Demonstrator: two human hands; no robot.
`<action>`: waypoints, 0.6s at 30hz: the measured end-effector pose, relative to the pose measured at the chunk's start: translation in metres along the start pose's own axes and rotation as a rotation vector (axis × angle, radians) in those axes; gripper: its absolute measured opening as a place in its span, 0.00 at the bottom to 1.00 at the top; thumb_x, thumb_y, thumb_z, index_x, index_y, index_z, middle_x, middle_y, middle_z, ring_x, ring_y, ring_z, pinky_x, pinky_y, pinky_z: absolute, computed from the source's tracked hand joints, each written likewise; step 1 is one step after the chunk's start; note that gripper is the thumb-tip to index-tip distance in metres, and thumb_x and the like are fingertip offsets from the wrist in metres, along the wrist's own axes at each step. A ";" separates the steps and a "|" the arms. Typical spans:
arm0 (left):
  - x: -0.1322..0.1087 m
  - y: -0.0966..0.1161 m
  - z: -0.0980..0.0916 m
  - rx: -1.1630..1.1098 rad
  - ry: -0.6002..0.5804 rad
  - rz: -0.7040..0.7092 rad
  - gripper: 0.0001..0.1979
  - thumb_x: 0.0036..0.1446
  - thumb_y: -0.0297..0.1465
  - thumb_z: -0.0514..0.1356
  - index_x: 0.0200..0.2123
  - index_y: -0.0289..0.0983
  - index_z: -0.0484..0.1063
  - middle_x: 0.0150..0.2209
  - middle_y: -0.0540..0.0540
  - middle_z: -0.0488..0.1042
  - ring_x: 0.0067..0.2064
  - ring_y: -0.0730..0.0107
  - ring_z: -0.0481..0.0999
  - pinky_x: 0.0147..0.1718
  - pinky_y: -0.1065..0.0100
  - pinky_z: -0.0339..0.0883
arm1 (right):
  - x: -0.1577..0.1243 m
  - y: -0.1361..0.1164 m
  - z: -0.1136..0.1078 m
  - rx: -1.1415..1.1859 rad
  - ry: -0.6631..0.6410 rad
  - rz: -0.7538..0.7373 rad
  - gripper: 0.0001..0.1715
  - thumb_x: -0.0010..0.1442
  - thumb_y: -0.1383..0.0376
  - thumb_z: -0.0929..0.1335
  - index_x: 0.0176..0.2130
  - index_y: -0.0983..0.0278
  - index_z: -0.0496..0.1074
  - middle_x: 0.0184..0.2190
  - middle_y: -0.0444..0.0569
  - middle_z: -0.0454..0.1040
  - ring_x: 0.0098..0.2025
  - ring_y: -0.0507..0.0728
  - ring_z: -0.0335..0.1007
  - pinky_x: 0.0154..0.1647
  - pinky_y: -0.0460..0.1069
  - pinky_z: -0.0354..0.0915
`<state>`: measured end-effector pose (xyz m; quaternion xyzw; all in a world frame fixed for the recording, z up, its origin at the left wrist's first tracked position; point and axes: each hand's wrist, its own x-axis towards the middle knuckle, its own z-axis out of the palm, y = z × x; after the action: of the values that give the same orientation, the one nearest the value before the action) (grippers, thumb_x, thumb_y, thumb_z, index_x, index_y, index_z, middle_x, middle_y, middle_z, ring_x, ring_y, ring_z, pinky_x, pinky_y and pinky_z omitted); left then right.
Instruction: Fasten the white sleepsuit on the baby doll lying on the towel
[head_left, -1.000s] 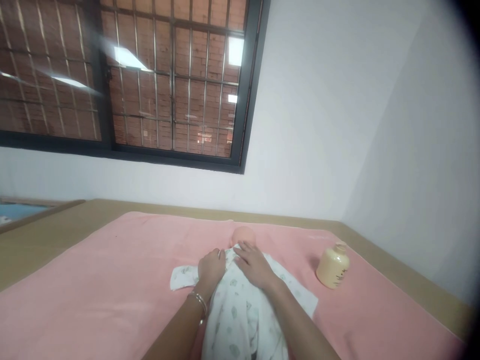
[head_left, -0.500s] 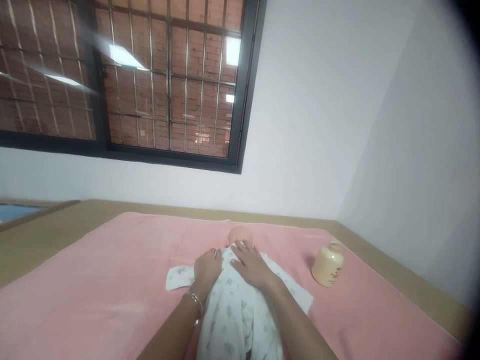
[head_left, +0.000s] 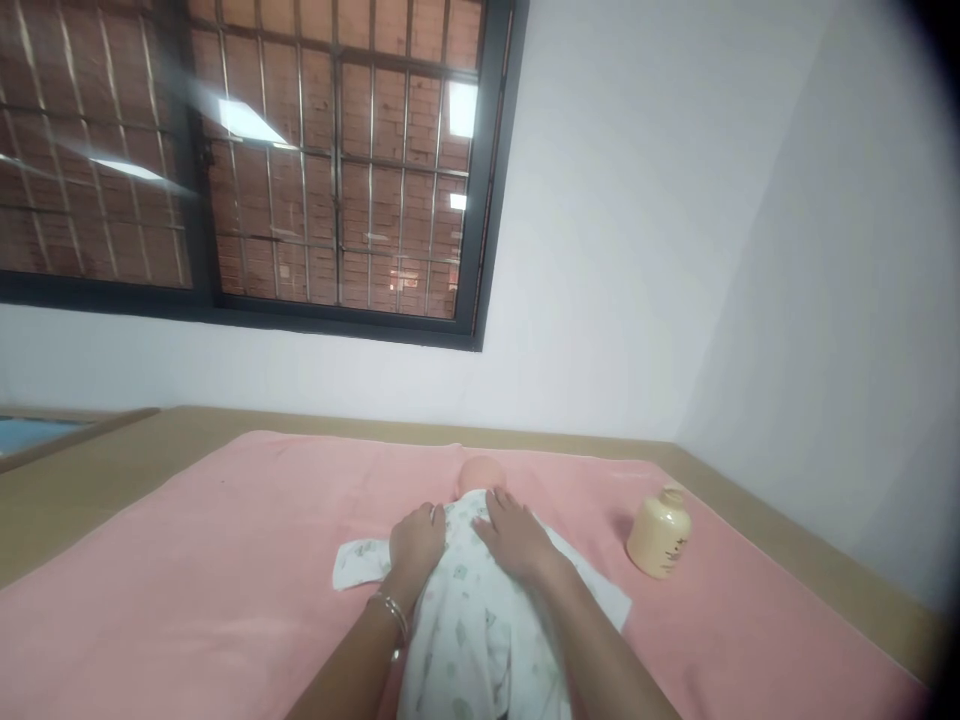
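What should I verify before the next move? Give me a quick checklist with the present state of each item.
1. Left hand on the white patterned cloth: ok, at its left side with fingers bent.
2. Firmness of the left hand's grip: cannot tell.
3. Right hand on the cloth: ok, laid over it near the far edge, fingers extended.
4. Cloth free of folds: not ok, folds show at its near part.
5. Cream bottle away from both hands: ok, it stands apart, to their right, on the pink blanket.
6. What lies beneath the cloth: cannot tell, hidden.
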<state>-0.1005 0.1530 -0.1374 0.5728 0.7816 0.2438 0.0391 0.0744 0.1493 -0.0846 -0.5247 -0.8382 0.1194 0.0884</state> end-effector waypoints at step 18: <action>0.004 0.002 0.001 0.019 -0.010 -0.026 0.23 0.61 0.40 0.40 0.34 0.37 0.71 0.36 0.41 0.76 0.38 0.61 0.74 0.35 0.66 0.59 | -0.024 -0.013 -0.010 0.052 -0.002 -0.122 0.37 0.59 0.49 0.58 0.58 0.70 0.59 0.62 0.60 0.51 0.63 0.67 0.43 0.57 0.56 0.49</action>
<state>-0.0994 0.1575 -0.1369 0.5641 0.7912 0.2328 0.0405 0.0766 0.1231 -0.0719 -0.4702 -0.8652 0.1361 0.1083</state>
